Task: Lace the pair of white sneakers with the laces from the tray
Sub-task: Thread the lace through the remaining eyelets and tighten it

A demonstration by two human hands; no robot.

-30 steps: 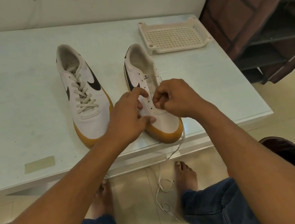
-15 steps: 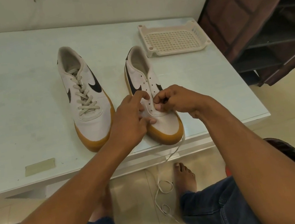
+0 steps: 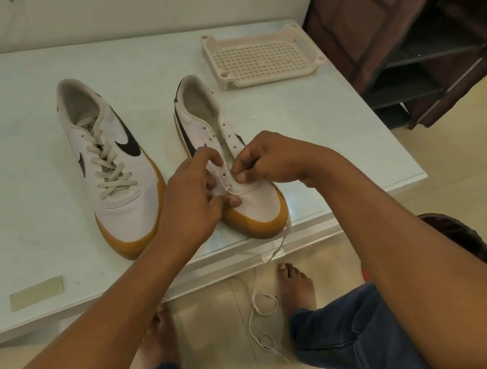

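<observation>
Two white sneakers with tan soles stand on the table, toes towards me. The left sneaker [image 3: 111,171] is fully laced. The right sneaker [image 3: 224,155] has open eyelets, and a white lace [image 3: 263,319] crosses its lowest pair, runs over the toe and hangs in loops down to the floor. My left hand [image 3: 196,198] grips the shoe's left side near the lowest eyelets. My right hand [image 3: 266,158] pinches the lace at the right lowest eyelet. The cream tray [image 3: 262,55] sits behind, with nothing in it.
The pale table [image 3: 6,159] ends close to me, and the right sneaker's toe is near that front edge. A small beige tag [image 3: 36,293] lies front left. A dark shelf unit [image 3: 422,25] stands at the right. My bare feet and knees are below.
Both hands have stayed at the right sneaker's lowest eyelets and their fingers have shifted slightly. A short stretch of lace now shows between them. The camera view has moved a little.
</observation>
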